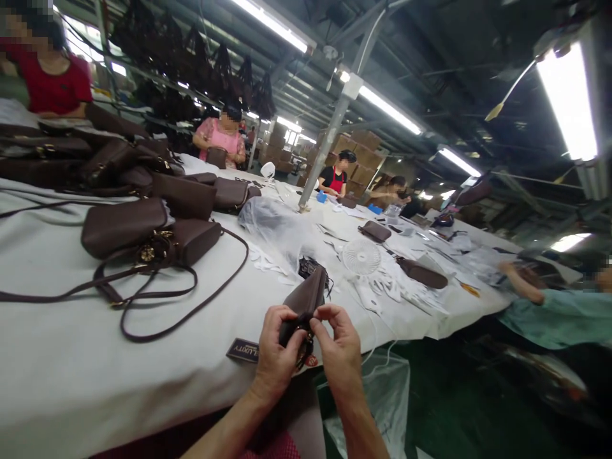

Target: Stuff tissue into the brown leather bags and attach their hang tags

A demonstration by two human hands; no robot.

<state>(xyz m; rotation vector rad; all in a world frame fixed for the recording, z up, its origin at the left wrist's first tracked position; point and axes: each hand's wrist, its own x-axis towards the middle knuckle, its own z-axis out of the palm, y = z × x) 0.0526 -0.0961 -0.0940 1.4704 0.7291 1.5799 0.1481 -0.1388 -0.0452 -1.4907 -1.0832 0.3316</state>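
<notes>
Both of my hands are on a dark brown handbag (306, 294) at the near edge of the white-covered table. My left hand (275, 350) is closed around the bag's near end, thumb pressed against it. Thumb and fingers of my right hand (337, 338) pinch at the same end, beside gold-coloured hardware; the exact bit between the fingertips is hidden. A dark label tag (243, 350) lies on the cloth by my left hand, and a small red tag (311, 361) shows under the bag.
To the left lie a brown bag (125, 224) with a long strap and a pile of more bags (109, 156). Beyond my hands are clear plastic (275, 226), a white fan (361, 257), white strips (396, 288) and another brown bag (423, 273). A co-worker's arm (523, 284) reaches in from the right.
</notes>
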